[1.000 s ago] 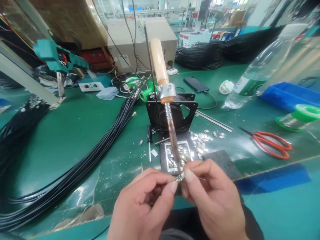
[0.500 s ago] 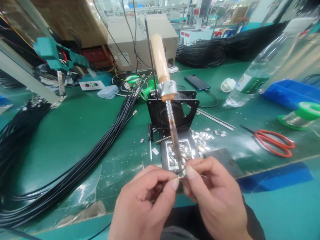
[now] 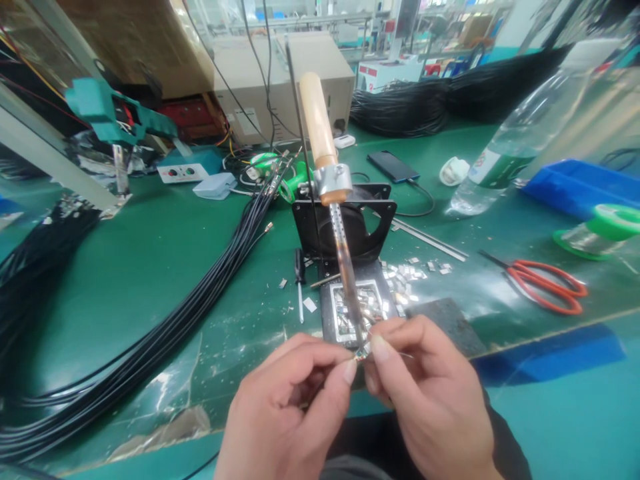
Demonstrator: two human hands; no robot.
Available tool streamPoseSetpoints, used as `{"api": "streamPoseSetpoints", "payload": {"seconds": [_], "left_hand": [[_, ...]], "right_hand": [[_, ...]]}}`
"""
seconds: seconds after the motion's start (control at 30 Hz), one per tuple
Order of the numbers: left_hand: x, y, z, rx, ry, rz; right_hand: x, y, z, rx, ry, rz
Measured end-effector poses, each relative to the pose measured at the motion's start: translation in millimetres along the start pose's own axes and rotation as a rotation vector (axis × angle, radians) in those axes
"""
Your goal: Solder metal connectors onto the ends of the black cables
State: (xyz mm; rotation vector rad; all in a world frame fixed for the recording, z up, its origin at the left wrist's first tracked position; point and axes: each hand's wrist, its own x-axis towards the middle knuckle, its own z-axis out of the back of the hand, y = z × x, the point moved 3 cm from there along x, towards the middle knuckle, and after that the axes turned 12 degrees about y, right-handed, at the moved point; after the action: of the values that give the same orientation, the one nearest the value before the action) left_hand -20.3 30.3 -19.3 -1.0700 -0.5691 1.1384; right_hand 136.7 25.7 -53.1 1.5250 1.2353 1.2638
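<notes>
Under the tip of a wooden-handled soldering iron (image 3: 345,267), fixed on a stand and slanting down, both hands meet. My left hand (image 3: 295,400) is closed in a pinch on one end of a tiny metallic part (image 3: 360,355), whose exact kind I cannot make out. From the other side my right hand (image 3: 430,387) pinches thumb to forefinger at the same spot, with a thin silvery wire (image 3: 404,355) poking out past its fingers. The iron's tip appears to touch the small part, though fingers hide most of the contact.
A framed tray (image 3: 336,327) of small metal pieces lies behind the hands, with loose pieces (image 3: 400,280) to its right. A screwdriver (image 3: 300,280), black cables (image 3: 200,300), orange-handled scissors (image 3: 545,285), a solder spool (image 3: 595,233) and a plastic bottle (image 3: 520,133) surround it.
Both hands keep almost the same pinch under the iron's tip. The small part between the fingertips looks slightly shifted, and the whole view has moved a little.
</notes>
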Motion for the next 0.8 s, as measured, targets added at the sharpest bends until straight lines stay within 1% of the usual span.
{"api": "streamPoseSetpoints", "payload": {"seconds": [0.47,0.67,0.8], "left_hand": [[-0.2,-0.7,-0.8,-0.007,0.017,0.031],[2.0,-4.5,-2.0,-0.045,0.009,0.017],[3.9,-5.3,-2.5,-0.026,-0.003,0.006]], "right_hand": [[2.1,0.2,-2.4,0.0,-0.004,-0.03],[0.8,1.7,-1.3,0.001,-0.013,-0.025],[1.2,1.4,-1.4,0.002,-0.008,-0.026]]}}
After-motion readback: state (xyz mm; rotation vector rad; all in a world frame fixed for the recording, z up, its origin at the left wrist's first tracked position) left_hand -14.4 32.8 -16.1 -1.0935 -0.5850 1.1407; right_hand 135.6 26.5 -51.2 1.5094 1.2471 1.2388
